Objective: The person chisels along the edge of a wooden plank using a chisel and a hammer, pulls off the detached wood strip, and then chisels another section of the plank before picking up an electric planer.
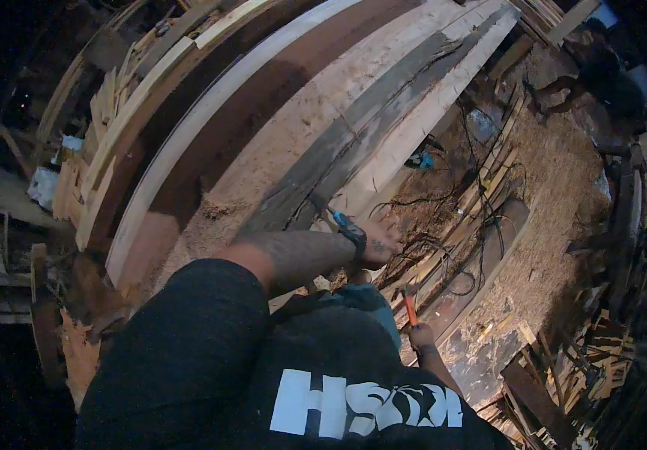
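Observation:
My left forearm reaches across the grey end of a long timber (286, 199). My left hand (378, 241) is beyond its near edge; its fingers are blurred, so whether they are open or closed is unclear. A black and blue item (347, 229) lies across the wrist, with a thin dark piece pointing to the timber; I cannot tell if it is worn or held. Lower right, my right hand (421, 337) is closed around the orange handle of a hammer (410, 306), its head pointing up and away from me.
Long curved planks (181, 142) run along the left. Dark cables (481, 217) loop over narrow boards right of the timber. Sawdust (545, 195) covers the ground, with scrap wood (608, 352) piled lower right. Another person's bare legs (560, 94) show at the upper right.

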A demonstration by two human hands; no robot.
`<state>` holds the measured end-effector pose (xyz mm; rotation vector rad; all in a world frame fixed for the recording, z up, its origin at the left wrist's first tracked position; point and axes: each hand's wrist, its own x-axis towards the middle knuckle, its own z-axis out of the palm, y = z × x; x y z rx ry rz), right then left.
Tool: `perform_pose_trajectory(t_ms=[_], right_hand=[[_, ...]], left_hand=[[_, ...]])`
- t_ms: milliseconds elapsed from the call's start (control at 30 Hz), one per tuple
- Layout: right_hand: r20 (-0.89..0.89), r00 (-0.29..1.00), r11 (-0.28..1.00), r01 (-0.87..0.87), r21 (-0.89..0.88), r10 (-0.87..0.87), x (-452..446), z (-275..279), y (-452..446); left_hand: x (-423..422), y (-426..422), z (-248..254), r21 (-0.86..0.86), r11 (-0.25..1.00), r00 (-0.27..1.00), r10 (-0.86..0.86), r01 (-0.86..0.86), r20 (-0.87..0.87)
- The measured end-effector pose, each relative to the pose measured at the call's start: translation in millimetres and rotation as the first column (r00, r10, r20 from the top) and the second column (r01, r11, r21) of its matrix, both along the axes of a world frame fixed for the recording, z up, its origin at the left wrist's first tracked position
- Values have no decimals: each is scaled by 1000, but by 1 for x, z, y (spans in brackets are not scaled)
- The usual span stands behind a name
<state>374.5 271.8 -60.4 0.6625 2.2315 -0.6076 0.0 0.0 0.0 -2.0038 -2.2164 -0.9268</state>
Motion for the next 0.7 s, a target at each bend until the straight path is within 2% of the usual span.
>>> perform_pose_trajectory(t_ms=[67, 133, 167, 233, 267, 300, 333, 367, 467, 500, 567, 600, 633, 667, 700], right_hand=[[58, 961, 957, 275, -94, -270, -12, 3, -9], [-75, 962, 957, 248, -151, -261, -65, -9, -9], [-96, 959, 953, 248, -175, -268, -62, 7, -18], [-40, 940, 925, 325, -195, -339, -39, 22, -21], [-224, 965, 969, 82, -231, -135, -34, 27, -16], [-271, 962, 975, -37, -221, -25, -25, 24, -16], [-322, 943, 967, -153, -203, 81, -13, 19, -15], [-242, 966, 978, -130, -165, 87, -6, 12, -16], [-147, 973, 982, -183, -35, 176, -15, 30, -14], [-120, 967, 974, -227, -1, 225, -13, 39, -15], [84, 996, 994, 52, -99, -44, -10, 43, -11], [193, 966, 972, 198, -125, -171, -7, 42, -10], [148, 968, 969, 220, -111, -203, -4, 50, -8], [100, 967, 965, 244, -97, -234, -8, 77, -8], [58, 962, 959, 270, -83, -266, -4, 95, -11]], left_hand=[[-2, 0, 29, -144, 989, 998, 31, -21, 63], [-28, 6, 69, -336, 941, 997, 66, -47, 47], [-24, 8, 95, -449, 893, 995, 75, -37, 65], [-1, 10, 133, -654, 757, 984, 120, -6, 130], [-1, 5, 133, -606, 796, 973, 146, -10, 176], [-1, -1, 134, -555, 832, 960, 166, -15, 224], [-1, -16, 127, -334, 940, 930, 183, -70, 320], [-3, -27, 123, -84, 986, 899, 164, -142, 405], [-16, -47, 205, -383, 916, 930, 240, -121, 279], [-17, -57, 222, -337, 928, 912, 271, -162, 309], [-32, -84, 240, -257, 934, 866, 332, -247, 375], [-53, -98, 237, -343, 896, 792, 418, -281, 445], [-72, -116, 236, -207, 885, 763, 464, -416, 451], [-119, -150, 245, -279, 800, 656, 597, -531, 461], [-188, -201, 181, 276, 823, 534, 39, -497, 845]])
